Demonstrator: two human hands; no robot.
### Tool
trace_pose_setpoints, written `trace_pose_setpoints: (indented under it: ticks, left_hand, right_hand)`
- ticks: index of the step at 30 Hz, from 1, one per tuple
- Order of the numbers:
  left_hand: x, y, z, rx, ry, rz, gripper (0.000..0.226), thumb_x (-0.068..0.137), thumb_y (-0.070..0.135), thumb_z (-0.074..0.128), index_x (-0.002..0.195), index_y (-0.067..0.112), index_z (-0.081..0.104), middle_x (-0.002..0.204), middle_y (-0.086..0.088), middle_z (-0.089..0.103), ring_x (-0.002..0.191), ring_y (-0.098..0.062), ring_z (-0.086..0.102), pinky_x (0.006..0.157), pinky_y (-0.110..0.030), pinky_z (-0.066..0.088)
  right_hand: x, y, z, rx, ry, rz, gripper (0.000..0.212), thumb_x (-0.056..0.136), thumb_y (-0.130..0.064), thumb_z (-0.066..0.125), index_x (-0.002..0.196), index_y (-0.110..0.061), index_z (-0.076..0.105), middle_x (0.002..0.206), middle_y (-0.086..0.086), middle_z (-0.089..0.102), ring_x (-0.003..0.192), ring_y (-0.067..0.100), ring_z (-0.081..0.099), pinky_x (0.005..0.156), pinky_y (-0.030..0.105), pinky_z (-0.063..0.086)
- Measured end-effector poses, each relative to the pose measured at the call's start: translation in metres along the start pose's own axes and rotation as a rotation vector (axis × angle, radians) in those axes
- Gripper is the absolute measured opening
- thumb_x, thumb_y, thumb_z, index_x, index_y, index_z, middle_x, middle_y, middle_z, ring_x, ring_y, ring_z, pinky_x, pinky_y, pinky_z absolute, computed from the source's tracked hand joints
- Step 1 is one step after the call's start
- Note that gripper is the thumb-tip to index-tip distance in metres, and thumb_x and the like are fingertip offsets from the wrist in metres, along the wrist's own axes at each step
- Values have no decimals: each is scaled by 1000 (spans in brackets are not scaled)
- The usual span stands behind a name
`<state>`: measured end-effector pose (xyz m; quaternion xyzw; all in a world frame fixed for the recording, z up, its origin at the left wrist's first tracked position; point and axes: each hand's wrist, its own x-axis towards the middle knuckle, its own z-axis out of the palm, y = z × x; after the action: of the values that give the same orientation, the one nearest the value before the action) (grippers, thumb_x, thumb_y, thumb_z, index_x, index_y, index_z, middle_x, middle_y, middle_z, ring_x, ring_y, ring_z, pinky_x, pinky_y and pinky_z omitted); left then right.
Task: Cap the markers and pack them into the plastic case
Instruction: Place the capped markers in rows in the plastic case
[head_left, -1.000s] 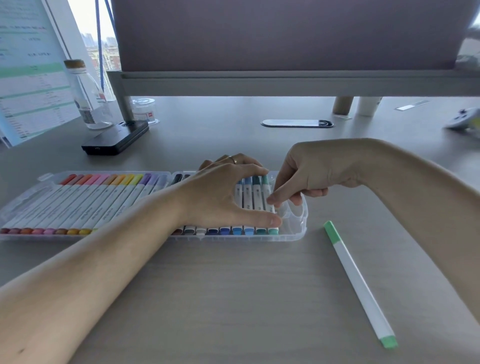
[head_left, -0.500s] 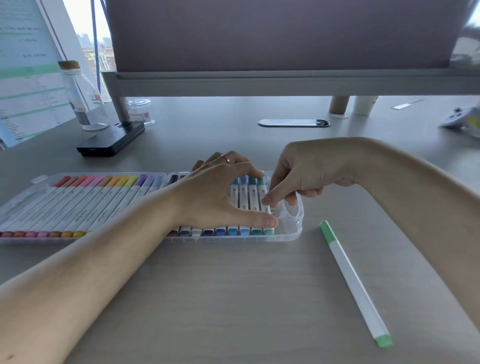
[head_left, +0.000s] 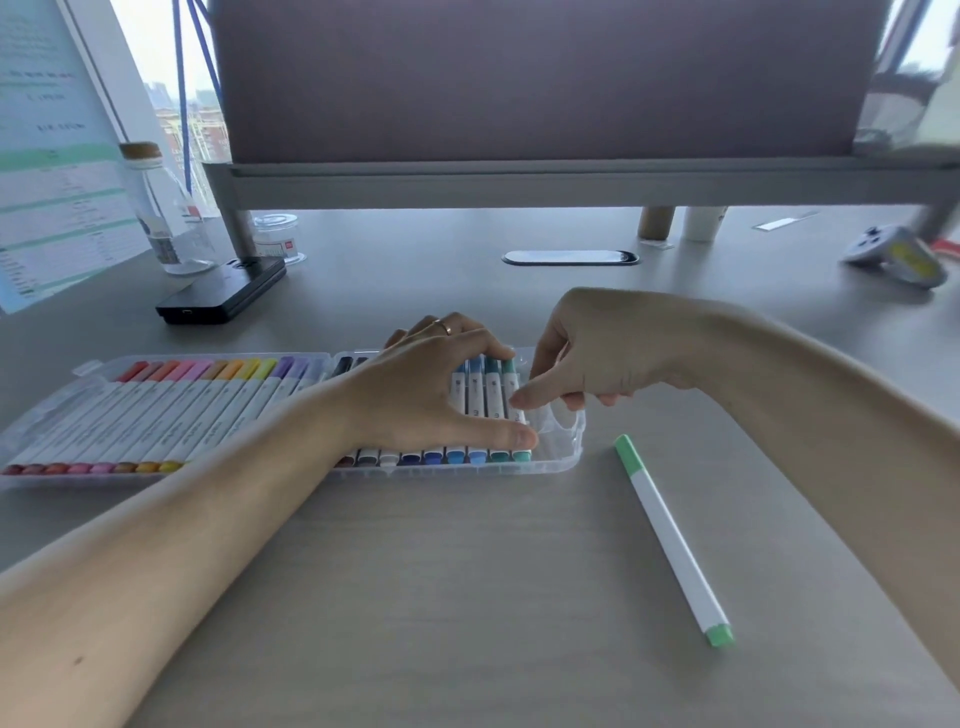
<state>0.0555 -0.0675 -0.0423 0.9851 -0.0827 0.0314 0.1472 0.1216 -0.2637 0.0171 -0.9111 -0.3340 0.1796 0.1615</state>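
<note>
Green caps close both ends of a loose marker (head_left: 670, 535) that lies on the tabletop (head_left: 467, 597), just right of the case (head_left: 569, 460) and nearer to the person than it. That clear plastic case lies open and flat, with a long row of capped markers (head_left: 208, 410) packed side by side and one narrow gap left at its right end.

Over the right part of the row the left hand (head_left: 415, 400) lies spread, thumb along the near caps and fingers (head_left: 467, 338) reaching the far caps, pressing the row flat rather than lifting anything. At the case's right end the right hand (head_left: 587, 348) has its fingers clenched on nothing I can see, while its thumb tip pushes against the last teal marker (head_left: 508, 384).

This looks like the step of squeezing the row leftward to make room. The next move probably calls for the right hand to let go, pick up the green marker and lay it into the gap, parallel to the others.

Beyond the case sit a black box (head_left: 223, 291) and a clear bottle (head_left: 166, 218).
</note>
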Motion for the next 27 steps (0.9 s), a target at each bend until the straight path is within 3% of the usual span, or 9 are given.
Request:
trace_pose_setpoints:
  ticks: [6, 12, 16, 20, 24, 27]
  left_hand:
    - [-1, 0, 1, -6, 12, 26, 99, 58, 102, 47, 137, 42, 47, 136, 21, 43, 124, -3, 40, 110, -39, 36]
    - [-5, 8, -1, 6, 27, 6, 100, 57, 106, 40, 134, 43, 49, 131, 22, 45, 121, -5, 44, 111, -43, 37]
    - [-8, 11, -3, 14, 22, -10, 96, 59, 105, 42, 133, 45, 49, 129, 22, 48, 121, -5, 45, 110, -43, 38]
    - [-9, 13, -3, 11, 20, -19, 96, 58, 105, 42, 133, 46, 48, 128, 23, 48, 120, -6, 45, 110, -43, 38]
    - [-8, 13, -4, 11, 15, -24, 95, 57, 106, 42, 132, 47, 47, 125, 25, 46, 118, -3, 45, 110, -41, 38]
    - [-9, 14, -4, 0, 18, -22, 90, 59, 102, 47, 131, 47, 46, 125, 24, 48, 116, -4, 45, 106, -38, 39]
  right_hand:
    - [-46, 6, -14, -91, 53, 98, 42, 84, -57, 73, 68, -18, 74, 52, -9, 64, 41, 6, 49, 52, 22, 43]
    - [-76, 5, -7, -196, -30, 195, 42, 85, -54, 72, 67, -17, 69, 47, -11, 63, 42, 7, 52, 59, 23, 46]
    - [-84, 5, 3, -199, -102, 225, 40, 87, -50, 72, 63, -18, 70, 43, -10, 61, 34, 4, 49, 53, 20, 44]
    - [-86, 10, 9, -66, -150, 242, 30, 88, -35, 69, 72, -13, 80, 75, 0, 78, 47, 10, 55, 52, 20, 46]
    - [-81, 17, -2, 280, 9, 193, 26, 94, -26, 63, 78, -10, 75, 78, -1, 78, 46, 12, 54, 47, 20, 46]
    - [-69, 19, -4, 593, 114, 104, 25, 99, -24, 60, 83, -10, 72, 90, 8, 79, 52, 14, 58, 49, 24, 46]
